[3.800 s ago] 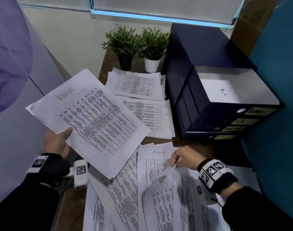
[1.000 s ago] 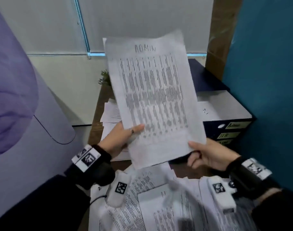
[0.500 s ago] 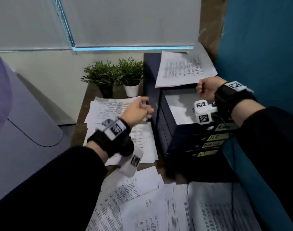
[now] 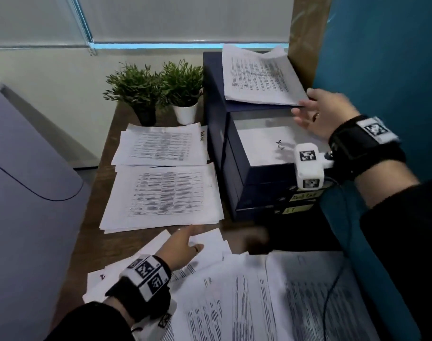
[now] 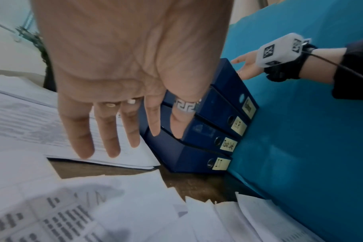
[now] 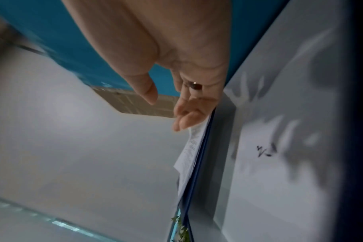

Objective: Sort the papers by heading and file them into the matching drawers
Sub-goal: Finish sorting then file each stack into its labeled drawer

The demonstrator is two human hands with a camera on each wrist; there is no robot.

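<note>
A person is standing at a wooden counter [image 4: 116, 244] covered in printed papers, beside a dark blue drawer unit [image 4: 237, 168] with 4 labelled drawers.

In the head view, the top drawer [image 4: 266, 146] is standing pulled out with a white sheet lying inside. A printed sheet [image 4: 256, 75] is lying on the roof of the drawer unit, its near corner sticking out over the open drawer. The right hand [image 4: 318, 114] is touching that corner, fingers spread and relaxed, gripping nothing. The left hand [image 4: 183, 247] is reaching flat over the loose papers [image 4: 247, 299] at the near edge of the counter, fingers straight, holding nothing. 2 tidy stacks [image 4: 161, 193] are lying farther back, and 2 small potted plants [image 4: 158, 89] are standing behind them.

The left wrist view is showing what the head view blurs: the 4 yellow labels [image 5: 230, 144] on the drawer fronts, though their writing is staying too small to read, and a patterned ring on the left hand's spread fingers [image 5: 81, 135].

The right wrist view is showing the right hand's fingertips [image 6: 182, 122] at the sheet's edge, thumb apart.
</note>
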